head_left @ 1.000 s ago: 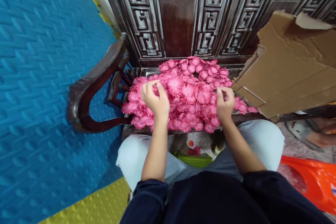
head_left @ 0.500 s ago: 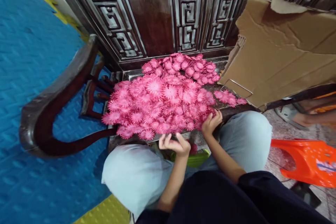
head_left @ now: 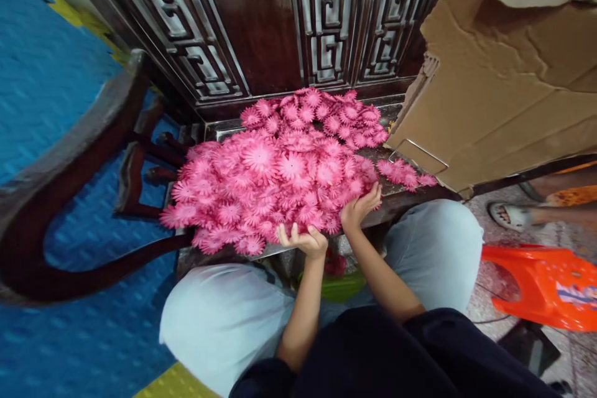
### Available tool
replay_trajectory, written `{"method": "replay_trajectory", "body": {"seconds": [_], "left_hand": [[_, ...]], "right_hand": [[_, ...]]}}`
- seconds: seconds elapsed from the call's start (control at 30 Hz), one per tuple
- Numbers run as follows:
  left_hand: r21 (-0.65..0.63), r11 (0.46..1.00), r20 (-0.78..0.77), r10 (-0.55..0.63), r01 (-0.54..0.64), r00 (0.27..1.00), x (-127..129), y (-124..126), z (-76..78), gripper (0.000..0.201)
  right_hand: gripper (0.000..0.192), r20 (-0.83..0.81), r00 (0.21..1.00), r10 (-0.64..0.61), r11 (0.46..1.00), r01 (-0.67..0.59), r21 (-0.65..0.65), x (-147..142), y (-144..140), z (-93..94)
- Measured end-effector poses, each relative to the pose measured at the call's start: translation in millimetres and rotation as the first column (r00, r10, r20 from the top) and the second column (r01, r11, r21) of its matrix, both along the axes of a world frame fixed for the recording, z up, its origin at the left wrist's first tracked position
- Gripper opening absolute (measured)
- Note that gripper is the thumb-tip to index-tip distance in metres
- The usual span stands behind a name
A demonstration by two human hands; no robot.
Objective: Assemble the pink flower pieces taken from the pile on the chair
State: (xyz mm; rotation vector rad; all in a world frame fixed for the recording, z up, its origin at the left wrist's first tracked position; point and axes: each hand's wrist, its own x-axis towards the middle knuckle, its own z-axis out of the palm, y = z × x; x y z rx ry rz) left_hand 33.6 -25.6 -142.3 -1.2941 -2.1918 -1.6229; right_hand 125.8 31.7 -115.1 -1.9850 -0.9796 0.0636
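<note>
A heap of pink paper-like flowers (head_left: 284,168) covers the seat of a dark carved wooden chair (head_left: 280,18). My left hand (head_left: 301,239) is cupped palm-up under the heap's near edge, its curled fingers touching the lowest flowers. My right hand (head_left: 360,205) lies flat on the heap's near right corner, fingers spread over the flowers. Both forearms reach out from dark sleeves, between my knees in pale trousers (head_left: 224,317).
A green container (head_left: 342,287) with some red pieces sits on the floor between my knees. Torn cardboard (head_left: 504,74) leans at the right. An orange plastic stool (head_left: 545,286) and another person's sandalled foot (head_left: 508,214) are at the right. The chair's curved armrest (head_left: 69,155) and blue foam mat (head_left: 41,74) are at the left.
Both hands came off the top of the heap and drew back to its near edge. The left hand turned palm-up below the edge. The view swung left and closer.
</note>
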Motion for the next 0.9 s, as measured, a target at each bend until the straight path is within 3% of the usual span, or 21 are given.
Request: {"method": "replay_trajectory", "body": {"seconds": [0.13, 0.3, 0.6, 0.73, 0.9], "left_hand": [[0.066, 0.996, 0.019, -0.061, 0.059, 0.998, -5, -2, -0.7, 0.032], [0.099, 0.990, 0.033, -0.104, 0.100, 0.994, -4, -1, 1.7, 0.029], [0.133, 0.982, -0.101, -0.119, 0.132, 0.988, 14, -17, -0.2, 0.022], [0.144, 0.973, -0.161, -0.158, 0.182, 0.974, 19, -22, 1.1, 0.019], [0.151, 0.951, -0.222, -0.234, 0.270, 0.947, 26, -28, 1.2, 0.017]], "right_hand": [[0.056, -0.028, 0.996, -0.086, 0.991, 0.088, 0.102, 0, 5, 15.8], [0.054, -0.072, 0.992, -0.106, 0.985, 0.115, 0.128, 8, -12, 30.0], [0.057, -0.120, 0.988, -0.096, 0.992, 0.105, 0.071, 18, -21, 30.6], [0.052, -0.141, 0.985, -0.104, 0.978, 0.127, 0.167, 22, -18, 29.8], [0.037, -0.201, 0.980, -0.012, 0.968, 0.062, 0.243, 36, -12, 31.1]]}}
